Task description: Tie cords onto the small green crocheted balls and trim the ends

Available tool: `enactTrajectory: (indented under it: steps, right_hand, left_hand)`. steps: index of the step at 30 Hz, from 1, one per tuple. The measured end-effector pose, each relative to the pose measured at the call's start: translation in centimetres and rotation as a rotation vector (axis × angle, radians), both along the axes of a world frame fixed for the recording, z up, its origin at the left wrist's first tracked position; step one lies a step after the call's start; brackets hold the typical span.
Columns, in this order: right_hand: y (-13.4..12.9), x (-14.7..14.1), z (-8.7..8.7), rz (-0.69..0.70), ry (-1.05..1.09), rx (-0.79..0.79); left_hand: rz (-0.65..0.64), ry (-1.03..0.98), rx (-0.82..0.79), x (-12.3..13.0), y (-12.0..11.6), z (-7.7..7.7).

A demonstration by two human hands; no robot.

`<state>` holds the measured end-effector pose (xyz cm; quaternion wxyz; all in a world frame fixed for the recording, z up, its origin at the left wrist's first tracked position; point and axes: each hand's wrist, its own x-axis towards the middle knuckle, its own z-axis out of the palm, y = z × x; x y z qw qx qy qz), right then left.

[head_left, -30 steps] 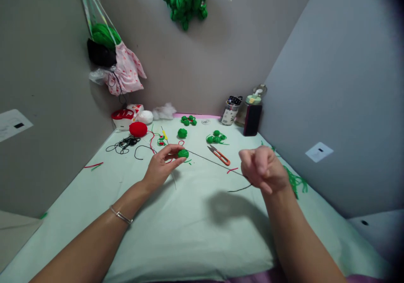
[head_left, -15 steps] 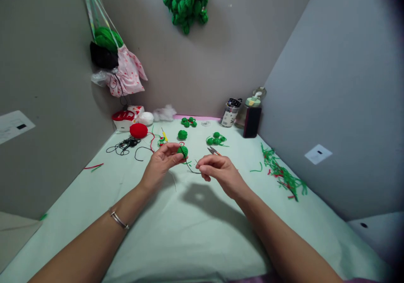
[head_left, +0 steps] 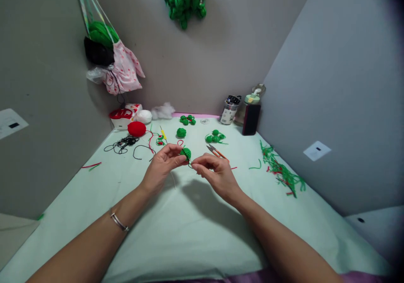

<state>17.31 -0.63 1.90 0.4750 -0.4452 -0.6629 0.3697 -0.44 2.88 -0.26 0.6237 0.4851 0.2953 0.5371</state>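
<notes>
A small green crocheted ball (head_left: 186,153) with a red loop on top is pinched between the fingers and thumb of my left hand (head_left: 166,161). Black yarn (head_left: 190,164) runs from the ball to my right hand (head_left: 210,169), whose thumb and fingers are closed on it. A needle cannot be made out there in this view. Both hands are raised over the pale green cloth, close together. Just behind my right hand lie orange-handled scissors (head_left: 217,152). A green yarn ball (head_left: 181,133) rests behind the held piece.
Green pieces (head_left: 215,136) lie behind the scissors. At left are a red yarn ball (head_left: 136,128), tangled black yarn (head_left: 121,144) and a yellow hook (head_left: 163,133). Yarn scraps (head_left: 284,171) line the right edge. A phone (head_left: 251,120) and a pen cup (head_left: 229,112) stand at the back.
My right hand has moved left, nearer the green ball, and the black yarn between the hands spans a shorter gap. More of the scissors shows. The view has shifted slightly.
</notes>
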Motion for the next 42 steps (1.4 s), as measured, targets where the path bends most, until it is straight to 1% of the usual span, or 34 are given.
enactTrajectory:
  steps: [8,18,22,26,29,31,35,39,42]
  right_hand:
    - [-0.2,-0.2,0.0,-0.003,0.004,-0.002]
    - [-0.3,-0.4,0.0,0.003,0.075,0.035]
    - [-0.2,-0.3,-0.3,-0.002,0.069,0.102]
    - [0.0,-0.2,-0.6,-0.024,0.032,0.221]
    - [0.0,-0.3,-0.8,-0.052,0.010,0.262]
    - [0.0,-0.3,-0.9,-0.064,0.030,0.231]
    - [0.2,-0.3,-1.1,-0.049,0.108,0.108]
    - [0.8,0.1,-1.1,0.014,0.092,0.017]
    - [1.0,0.3,-0.9,0.092,0.091,-0.096]
  left_hand:
    - [-0.009,-0.012,0.013,0.0,0.1,0.0]
    - [-0.041,-0.016,0.002,0.2,-0.3,0.2]
    - [-0.068,-0.025,-0.019,0.4,-0.6,0.4]
    - [-0.077,-0.037,-0.043,0.5,-0.8,0.6]
    - [-0.062,-0.027,-0.017,0.6,-0.9,0.6]
    - [-0.052,-0.003,0.026,0.6,-1.0,0.5]
    - [-0.039,0.051,0.080,0.8,-1.3,0.4]
    - [-0.007,0.077,0.050,0.7,-1.2,0.1]
    - [0.034,0.101,0.078,0.6,-0.8,-0.1]
